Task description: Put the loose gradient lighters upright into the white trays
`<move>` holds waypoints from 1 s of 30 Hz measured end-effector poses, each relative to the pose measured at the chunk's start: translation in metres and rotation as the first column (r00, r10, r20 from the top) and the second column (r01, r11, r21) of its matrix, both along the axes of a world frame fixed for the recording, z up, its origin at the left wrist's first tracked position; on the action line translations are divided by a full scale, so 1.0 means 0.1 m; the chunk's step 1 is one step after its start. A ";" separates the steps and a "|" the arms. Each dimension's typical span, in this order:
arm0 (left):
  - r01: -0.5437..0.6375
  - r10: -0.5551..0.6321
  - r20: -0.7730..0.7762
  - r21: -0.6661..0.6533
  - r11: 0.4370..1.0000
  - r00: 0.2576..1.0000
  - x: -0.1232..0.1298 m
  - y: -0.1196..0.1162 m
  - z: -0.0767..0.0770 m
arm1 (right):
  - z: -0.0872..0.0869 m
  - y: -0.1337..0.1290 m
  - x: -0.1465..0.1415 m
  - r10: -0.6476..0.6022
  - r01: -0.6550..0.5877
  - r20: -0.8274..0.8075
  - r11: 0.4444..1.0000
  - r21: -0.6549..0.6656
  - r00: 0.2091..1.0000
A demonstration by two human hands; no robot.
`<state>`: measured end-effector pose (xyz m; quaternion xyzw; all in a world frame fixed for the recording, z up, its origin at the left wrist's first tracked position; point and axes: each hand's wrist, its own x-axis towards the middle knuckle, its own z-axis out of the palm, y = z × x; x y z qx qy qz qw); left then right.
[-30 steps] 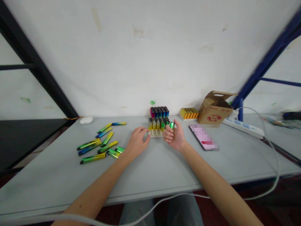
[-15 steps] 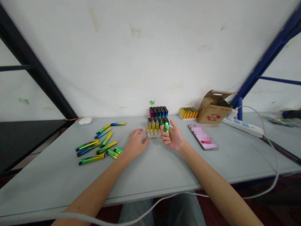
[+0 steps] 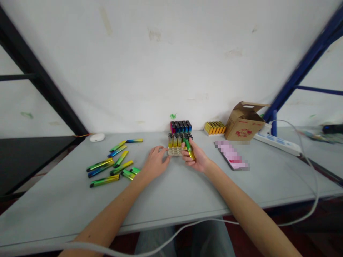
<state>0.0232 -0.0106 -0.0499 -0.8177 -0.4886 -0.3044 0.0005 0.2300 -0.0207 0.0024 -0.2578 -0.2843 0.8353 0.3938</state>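
Observation:
My right hand (image 3: 197,159) is closed around a green and yellow metallic lighter (image 3: 190,151), held tilted in front of the right side of a cream holder tray (image 3: 174,152). Upright lighters (image 3: 175,140) with yellow lower ends stand in the tray's back part, while its front holes show bare. My left hand (image 3: 156,160) rests at the tray's left side, thumb and fingers apart, with nothing in it; fingertips are at or near the tray's edge. Left of it, several loose green, yellow and blue lighters (image 3: 121,159) lie on the table.
Behind the tray stands a block of blue and purple lighters (image 3: 181,126). Further right are a tray of orange lighters (image 3: 214,128), an opened cardboard box (image 3: 243,123), a phone (image 3: 230,156) and a power strip (image 3: 278,143). A white case (image 3: 97,137) sits back left. A white cable (image 3: 187,225) crosses the front.
The lighter in my right hand has turned from nearly upright to tilted, its yellow end now showing at the lower right. My left hand has hardly moved.

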 end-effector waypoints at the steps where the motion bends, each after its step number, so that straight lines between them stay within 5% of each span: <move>1: -0.002 0.002 0.000 -0.004 1.000 1.000 0.00 0.00 0.00 | 0.00 0.00 -0.01 -0.001 0.001 0.015 1.000 -0.004 1.000; 14: 0.034 -0.035 -0.020 -0.040 0.999 0.999 -0.02 0.01 0.02 | -0.03 -0.02 -0.05 -0.173 0.129 0.142 0.953 0.273 0.975; 19: 0.037 -0.037 -0.008 -0.036 0.999 0.999 -0.01 0.01 0.03 | -0.04 0.02 -0.04 -0.193 0.167 0.124 0.967 0.192 0.973; 30: 0.077 -0.077 0.000 -0.034 0.996 0.997 -0.02 0.02 0.00 | 0.02 0.00 -0.02 -0.025 0.023 0.039 0.999 0.046 0.999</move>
